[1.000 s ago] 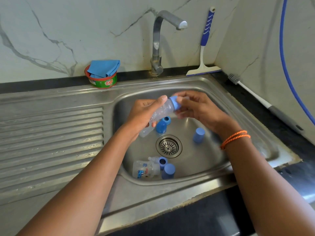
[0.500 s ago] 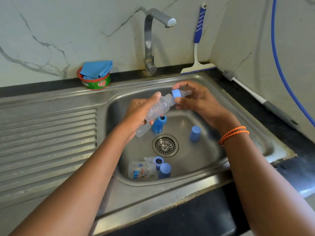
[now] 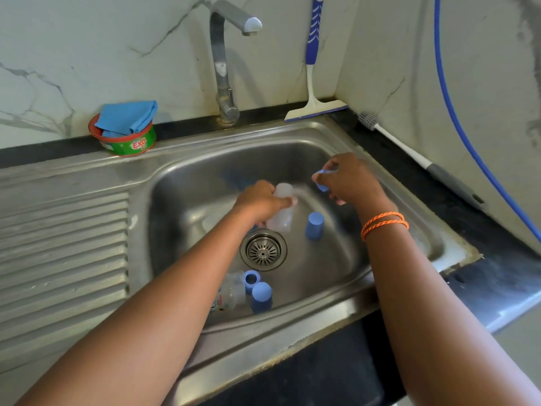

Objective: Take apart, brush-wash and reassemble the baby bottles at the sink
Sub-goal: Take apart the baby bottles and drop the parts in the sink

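Disassembly stage, head view. The left hand [image 3: 259, 202] is closed around a clear bottle body [image 3: 281, 210], held over the basin of the sink [image 3: 389, 250] just above and beyond the drain strainer [image 3: 263, 251]; the bottle's long axis runs near upright, tilted slightly, with its open neck pointing up and away from the person and its base toward the drain. The right hand [image 3: 349, 178] is pinched shut on a blue collar [image 3: 322, 179], apparently the screw ring with teat, though blur hides the detail; it is held clear of the bottle, to the right of the neck and slightly farther from the person. The two parts are thus apart, so this bottle appears opened. One blue cap [image 3: 314, 225] stands on the basin floor between the two hands, nearer the bottle. A second bottle [image 3: 231, 293] lies on its side at the near wall of the basin, long axis left to right, its blue ring [image 3: 251, 279] facing right, and another cap [image 3: 261, 296] just beside it; the left hand is the nearer one to it. The bottle brush [image 3: 409, 152] lies on the desk [image 3: 497, 285] to the right of the sink, bristles toward the back wall, nearer the right hand, which would have to release the collar before it could pick the brush up.
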Action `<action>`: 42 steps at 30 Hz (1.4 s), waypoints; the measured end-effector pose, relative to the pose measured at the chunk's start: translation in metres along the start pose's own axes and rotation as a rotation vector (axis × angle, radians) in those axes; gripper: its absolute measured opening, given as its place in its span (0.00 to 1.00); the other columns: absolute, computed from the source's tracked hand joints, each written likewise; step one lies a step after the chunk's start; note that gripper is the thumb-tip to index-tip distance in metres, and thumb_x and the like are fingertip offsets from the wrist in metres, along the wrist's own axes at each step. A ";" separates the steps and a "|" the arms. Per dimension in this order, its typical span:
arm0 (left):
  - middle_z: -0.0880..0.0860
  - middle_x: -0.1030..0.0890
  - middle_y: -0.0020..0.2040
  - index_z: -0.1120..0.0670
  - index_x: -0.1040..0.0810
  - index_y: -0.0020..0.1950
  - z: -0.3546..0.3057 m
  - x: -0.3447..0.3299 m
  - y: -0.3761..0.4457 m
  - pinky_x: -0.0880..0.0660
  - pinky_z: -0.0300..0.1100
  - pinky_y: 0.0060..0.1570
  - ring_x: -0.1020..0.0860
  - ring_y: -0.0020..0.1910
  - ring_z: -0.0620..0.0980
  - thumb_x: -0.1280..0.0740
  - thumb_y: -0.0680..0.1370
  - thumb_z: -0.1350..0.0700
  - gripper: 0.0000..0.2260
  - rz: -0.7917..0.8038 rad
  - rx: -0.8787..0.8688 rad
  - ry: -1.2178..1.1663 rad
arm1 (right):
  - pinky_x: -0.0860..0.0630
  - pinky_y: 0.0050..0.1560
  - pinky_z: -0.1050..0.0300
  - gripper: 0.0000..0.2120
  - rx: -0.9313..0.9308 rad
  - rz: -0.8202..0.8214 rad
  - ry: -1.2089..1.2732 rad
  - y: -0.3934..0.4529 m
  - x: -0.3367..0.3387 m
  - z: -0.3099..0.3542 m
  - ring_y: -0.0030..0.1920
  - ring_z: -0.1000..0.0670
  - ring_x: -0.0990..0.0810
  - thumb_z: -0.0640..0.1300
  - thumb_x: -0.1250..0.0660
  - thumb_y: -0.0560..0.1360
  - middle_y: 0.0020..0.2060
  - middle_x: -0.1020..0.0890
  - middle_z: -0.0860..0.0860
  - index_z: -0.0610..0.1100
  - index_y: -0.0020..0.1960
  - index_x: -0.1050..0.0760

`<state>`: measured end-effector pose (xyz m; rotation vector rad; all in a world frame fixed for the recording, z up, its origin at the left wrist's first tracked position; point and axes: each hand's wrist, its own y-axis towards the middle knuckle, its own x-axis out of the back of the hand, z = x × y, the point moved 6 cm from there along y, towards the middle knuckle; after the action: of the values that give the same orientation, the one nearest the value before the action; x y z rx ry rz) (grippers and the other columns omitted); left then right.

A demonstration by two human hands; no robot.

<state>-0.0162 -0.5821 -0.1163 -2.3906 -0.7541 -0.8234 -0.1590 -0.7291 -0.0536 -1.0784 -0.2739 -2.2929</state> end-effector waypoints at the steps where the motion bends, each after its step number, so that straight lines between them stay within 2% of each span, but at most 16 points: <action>1: 0.52 0.18 0.49 0.50 0.26 0.52 0.001 -0.008 0.003 0.18 0.46 0.37 0.15 0.38 0.56 0.25 0.72 0.35 0.22 0.018 0.017 0.106 | 0.15 0.52 0.38 0.07 -0.009 -0.010 -0.021 0.001 0.001 -0.001 0.43 0.39 0.14 0.48 0.25 0.74 0.43 0.15 0.44 0.48 0.46 0.21; 4: 0.53 0.21 0.60 0.51 0.26 0.63 0.002 -0.032 0.009 0.16 0.50 0.49 0.17 0.52 0.59 0.25 0.73 0.37 0.27 0.101 0.019 0.299 | 0.15 0.53 0.41 0.08 -0.016 -0.020 -0.079 0.003 0.001 -0.001 0.45 0.37 0.14 0.50 0.25 0.74 0.44 0.15 0.44 0.48 0.44 0.22; 6: 0.54 0.22 0.62 0.52 0.27 0.67 0.002 -0.043 0.010 0.17 0.52 0.50 0.18 0.53 0.59 0.26 0.75 0.39 0.27 0.136 0.013 0.327 | 0.15 0.53 0.43 0.09 -0.006 -0.030 -0.112 0.004 0.001 0.000 0.47 0.36 0.14 0.51 0.25 0.74 0.46 0.14 0.43 0.47 0.45 0.21; 11: 0.54 0.22 0.65 0.53 0.29 0.70 -0.003 -0.051 0.019 0.23 0.51 0.58 0.23 0.63 0.57 0.26 0.74 0.41 0.29 0.079 -0.056 0.393 | 0.19 0.54 0.49 0.16 0.012 -0.095 -0.178 0.007 0.003 0.004 0.54 0.38 0.16 0.54 0.26 0.76 0.55 0.16 0.43 0.44 0.57 0.19; 14: 0.55 0.22 0.62 0.52 0.28 0.68 -0.008 -0.048 0.026 0.24 0.50 0.55 0.23 0.62 0.59 0.23 0.73 0.45 0.28 0.010 -0.116 0.368 | 0.21 0.54 0.50 0.18 0.021 -0.106 -0.207 0.008 0.003 0.007 0.57 0.39 0.17 0.55 0.26 0.77 0.57 0.17 0.43 0.44 0.60 0.20; 16: 0.54 0.21 0.64 0.50 0.26 0.67 -0.013 -0.050 0.031 0.24 0.49 0.56 0.23 0.63 0.57 0.21 0.72 0.50 0.26 -0.007 -0.189 0.320 | 0.21 0.55 0.49 0.19 0.028 -0.106 -0.219 0.007 0.002 0.008 0.58 0.39 0.17 0.55 0.26 0.77 0.58 0.17 0.43 0.44 0.61 0.20; 21: 0.54 0.26 0.68 0.49 0.23 0.69 -0.019 -0.066 0.035 0.26 0.47 0.63 0.26 0.67 0.55 0.23 0.73 0.62 0.26 0.093 -0.307 0.263 | 0.19 0.53 0.49 0.18 0.037 -0.116 -0.251 0.006 0.001 0.011 0.55 0.40 0.17 0.55 0.27 0.78 0.56 0.17 0.44 0.44 0.61 0.20; 25: 0.54 0.28 0.71 0.49 0.25 0.72 -0.020 -0.066 0.036 0.28 0.44 0.64 0.27 0.69 0.54 0.25 0.73 0.65 0.29 0.086 -0.325 0.169 | 0.18 0.52 0.48 0.17 0.029 -0.098 -0.261 0.006 0.000 0.012 0.54 0.40 0.17 0.54 0.27 0.77 0.55 0.16 0.43 0.44 0.59 0.20; 27: 0.53 0.28 0.72 0.48 0.25 0.72 -0.019 -0.064 0.039 0.26 0.42 0.59 0.26 0.69 0.53 0.26 0.73 0.66 0.30 0.080 -0.302 0.142 | 0.19 0.51 0.49 0.17 0.029 -0.085 -0.245 0.007 -0.001 0.013 0.54 0.40 0.17 0.53 0.27 0.76 0.55 0.17 0.43 0.45 0.59 0.20; 31: 0.51 0.26 0.70 0.45 0.25 0.71 -0.018 -0.063 0.042 0.25 0.37 0.39 0.23 0.60 0.51 0.27 0.71 0.66 0.31 0.079 -0.262 0.085 | 0.20 0.50 0.50 0.16 0.025 -0.061 -0.225 0.006 -0.004 0.012 0.53 0.41 0.17 0.54 0.26 0.76 0.56 0.17 0.44 0.46 0.59 0.20; 33: 0.52 0.27 0.70 0.46 0.25 0.72 -0.016 -0.062 0.040 0.25 0.38 0.40 0.23 0.61 0.52 0.26 0.72 0.66 0.31 0.085 -0.255 0.057 | 0.19 0.50 0.49 0.16 0.031 -0.059 -0.207 0.006 -0.005 0.012 0.53 0.41 0.18 0.52 0.26 0.76 0.55 0.17 0.44 0.45 0.59 0.20; 37: 0.52 0.22 0.68 0.50 0.24 0.71 -0.020 -0.043 0.033 0.27 0.40 0.52 0.23 0.65 0.51 0.27 0.75 0.63 0.25 0.009 -0.290 -0.019 | 0.26 0.46 0.54 0.13 0.075 -0.039 -0.102 0.004 -0.005 0.016 0.51 0.44 0.19 0.44 0.24 0.76 0.54 0.18 0.45 0.45 0.58 0.20; 40: 0.51 0.15 0.57 0.49 0.20 0.64 -0.028 -0.011 0.016 0.21 0.47 0.57 0.17 0.55 0.50 0.34 0.79 0.67 0.18 -0.037 -0.235 -0.364 | 0.22 0.45 0.55 0.13 0.132 -0.041 0.063 0.000 -0.007 0.026 0.45 0.48 0.18 0.40 0.23 0.74 0.50 0.18 0.48 0.47 0.58 0.18; 42: 0.50 0.13 0.53 0.43 0.21 0.59 -0.029 0.006 -0.001 0.19 0.49 0.52 0.15 0.48 0.51 0.33 0.81 0.65 0.16 -0.039 -0.197 -0.587 | 0.20 0.43 0.55 0.14 0.182 0.055 0.269 -0.003 -0.013 0.035 0.39 0.52 0.18 0.35 0.24 0.75 0.45 0.17 0.46 0.44 0.59 0.16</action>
<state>-0.0239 -0.5969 -0.0916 -2.8396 -0.9746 -0.1992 -0.1318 -0.7063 -0.0405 -0.6708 -0.3322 -2.2810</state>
